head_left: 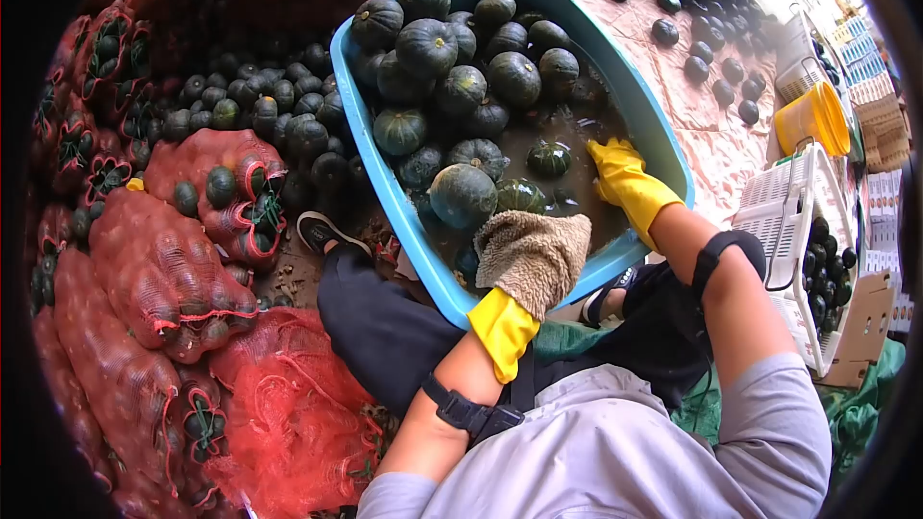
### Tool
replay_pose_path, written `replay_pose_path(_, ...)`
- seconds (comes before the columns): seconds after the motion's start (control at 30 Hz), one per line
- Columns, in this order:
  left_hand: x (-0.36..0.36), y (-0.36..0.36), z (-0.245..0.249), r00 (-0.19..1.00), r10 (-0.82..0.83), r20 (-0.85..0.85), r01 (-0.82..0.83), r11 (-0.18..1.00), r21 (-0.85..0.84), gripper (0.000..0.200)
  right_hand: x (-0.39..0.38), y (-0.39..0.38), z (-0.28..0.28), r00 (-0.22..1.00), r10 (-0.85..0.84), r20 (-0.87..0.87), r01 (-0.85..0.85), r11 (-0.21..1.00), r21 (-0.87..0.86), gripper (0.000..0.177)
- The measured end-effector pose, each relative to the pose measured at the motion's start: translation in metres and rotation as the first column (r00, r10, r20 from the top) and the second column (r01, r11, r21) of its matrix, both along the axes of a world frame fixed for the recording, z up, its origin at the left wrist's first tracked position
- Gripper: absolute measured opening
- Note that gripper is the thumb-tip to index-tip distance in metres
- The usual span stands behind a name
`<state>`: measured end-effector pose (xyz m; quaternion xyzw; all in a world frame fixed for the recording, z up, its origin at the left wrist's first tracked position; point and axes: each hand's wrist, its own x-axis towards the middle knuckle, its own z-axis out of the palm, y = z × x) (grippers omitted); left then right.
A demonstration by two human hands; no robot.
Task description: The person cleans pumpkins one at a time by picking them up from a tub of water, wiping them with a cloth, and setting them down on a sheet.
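A blue plastic tub (358, 149) in front of me holds murky water and a heap of dark green pumpkins (428, 48). My left hand (504, 332), in a yellow rubber glove, is at the tub's near side with a brown terry cloth (535, 255) draped over it; the cloth hides the fingers. Just beyond the cloth, a large mottled pumpkin (462, 196) and a striped one (520, 196) sit in the water. My right hand (630, 183), also gloved in yellow, is inside the tub by its right wall. Its fingers are apart at the water, with no pumpkin in them.
Red mesh sacks of pumpkins (159, 259) pile up at left, beside loose pumpkins (279, 101) on the floor. More pumpkins (700, 53) lie on a pale sheet (716, 149) at upper right. A yellow bucket (813, 120) and white crates (774, 207) stand at right.
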<state>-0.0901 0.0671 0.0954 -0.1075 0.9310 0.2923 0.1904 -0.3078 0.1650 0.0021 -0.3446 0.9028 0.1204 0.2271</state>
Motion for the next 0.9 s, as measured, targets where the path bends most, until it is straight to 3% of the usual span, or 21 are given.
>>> replay_pose_path(0.1, 0.006, -0.002, -0.008, 0.984, 0.117, -0.132, -0.118, 0.993, -0.002, 0.033, -0.014, 0.009, 0.016, 0.899, -0.102, 0.425, 0.227, 0.940, -0.255, 0.095)
replay_pose_path(0.13, 0.011, -0.005, -0.002, 0.969, 0.176, -0.174, -0.179, 0.984, -0.001, 0.037, -0.007, 0.012, 0.026, 0.826, -0.263, 0.498, 0.425, 0.871, -0.244, 0.080)
replay_pose_path(0.2, 0.021, -0.004, 0.005, 0.923, 0.294, -0.247, -0.300, 0.954, 0.015, 0.045, -0.005, 0.022, 0.032, 0.572, -0.242, 0.784, 0.641, 0.727, -0.244, 0.077)
replay_pose_path(0.23, 0.022, -0.002, -0.011, 0.863, 0.381, -0.331, -0.348, 0.924, 0.158, 0.048, 0.002, 0.022, 0.045, 0.418, -0.192, 0.888, 0.736, 0.645, -0.206, 0.075)
replay_pose_path(0.27, 0.023, 0.002, -0.042, 0.788, 0.472, -0.396, -0.374, 0.877, 0.300, 0.051, 0.018, 0.029, 0.058, 0.477, -0.070, 0.876, 0.659, 0.687, -0.304, 0.071)
replay_pose_path(0.33, 0.029, 0.007, -0.038, 0.677, 0.512, -0.529, -0.402, 0.859, 0.316, 0.065, 0.075, 0.032, 0.105, 0.567, 0.191, 0.801, 0.472, 0.722, -0.506, 0.063)
replay_pose_path(0.37, 0.031, 0.008, -0.035, 0.710, 0.504, -0.492, -0.446, 0.862, 0.239, 0.076, 0.095, 0.030, 0.120, 0.595, 0.324, 0.735, 0.364, 0.707, -0.607, 0.059)
replay_pose_path(0.4, 0.033, 0.006, -0.049, 0.729, 0.463, -0.505, -0.420, 0.884, 0.204, 0.077, 0.109, 0.024, 0.133, 0.702, 0.349, 0.621, 0.241, 0.704, -0.668, 0.053)
replay_pose_path(0.43, 0.034, 0.003, -0.052, 0.747, 0.420, -0.515, -0.393, 0.904, 0.168, 0.079, 0.117, 0.017, 0.132, 0.798, 0.251, 0.548, 0.235, 0.708, -0.666, 0.051)
replay_pose_path(0.47, 0.029, 0.005, -0.054, 0.767, 0.267, -0.583, -0.302, 0.953, 0.040, 0.080, 0.120, 0.004, 0.130, 0.843, 0.260, 0.471, 0.183, 0.685, -0.705, 0.052)
replay_pose_path(0.5, 0.030, 0.002, -0.039, 0.823, 0.283, -0.493, -0.297, 0.953, 0.050, 0.087, 0.118, -0.013, 0.125, 0.881, 0.267, 0.390, 0.128, 0.660, -0.741, 0.053)
replay_pose_path(0.57, 0.031, 0.006, -0.044, 0.779, 0.330, -0.534, -0.372, 0.928, 0.031, 0.094, 0.112, -0.044, 0.088, 0.790, 0.340, 0.510, 0.167, 0.682, -0.713, 0.055)
replay_pose_path(0.6, 0.032, 0.006, -0.044, 0.817, 0.336, -0.468, -0.373, 0.928, 0.017, 0.096, 0.109, -0.056, 0.073, 0.736, 0.373, 0.565, 0.184, 0.694, -0.697, 0.056)
replay_pose_path(0.7, 0.033, 0.004, -0.043, 0.882, 0.337, -0.329, -0.371, 0.928, -0.043, 0.100, 0.105, -0.077, 0.064, 0.814, 0.395, 0.427, 0.051, 0.683, -0.728, 0.063)
replay_pose_path(0.83, 0.031, 0.014, -0.042, 0.914, 0.320, -0.252, -0.371, 0.909, -0.191, 0.099, 0.113, -0.085, 0.077, 0.830, 0.276, 0.484, 0.126, 0.754, -0.645, 0.067)
replay_pose_path(0.9, 0.029, 0.014, -0.048, 0.942, 0.268, -0.203, -0.316, 0.913, -0.259, 0.094, 0.119, -0.094, 0.070, 0.870, 0.250, 0.425, 0.115, 0.736, -0.667, 0.052)
